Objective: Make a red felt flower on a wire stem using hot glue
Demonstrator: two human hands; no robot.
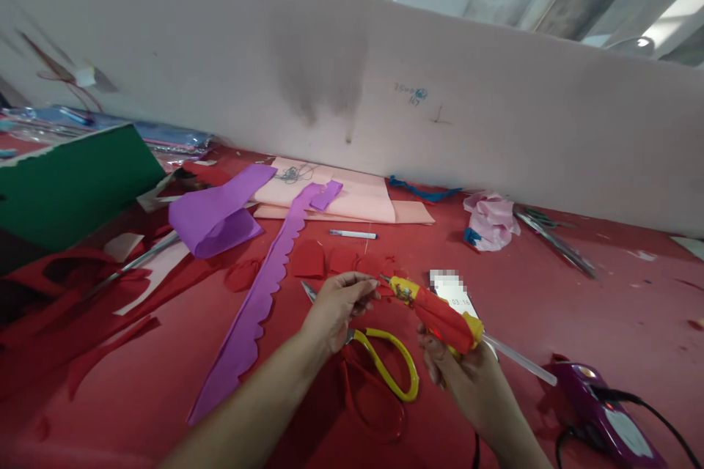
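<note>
My right hand point(467, 381) grips a red and yellow glue gun point(440, 315) with a clear glue stick point(520, 360) sticking out of its back. Its nozzle points left toward my left hand point(338, 304), whose fingers pinch a small red piece point(385, 289) at the nozzle tip. Yellow-handled scissors point(385, 363) lie on the red table point(550, 293) just under both hands. Several red petal-shaped cutouts point(330, 260) rest on the table beyond my left hand.
A long scalloped purple strip point(253, 308) and a curled purple sheet point(217, 216) lie left. Pink sheets point(352, 198), a white pen point(353, 234), a phone point(456, 297), a green sheet point(66, 183), pink scraps point(489, 220) and a purple tool with a black cord point(599, 410) surround them. A pale wall point(385, 88) stands behind.
</note>
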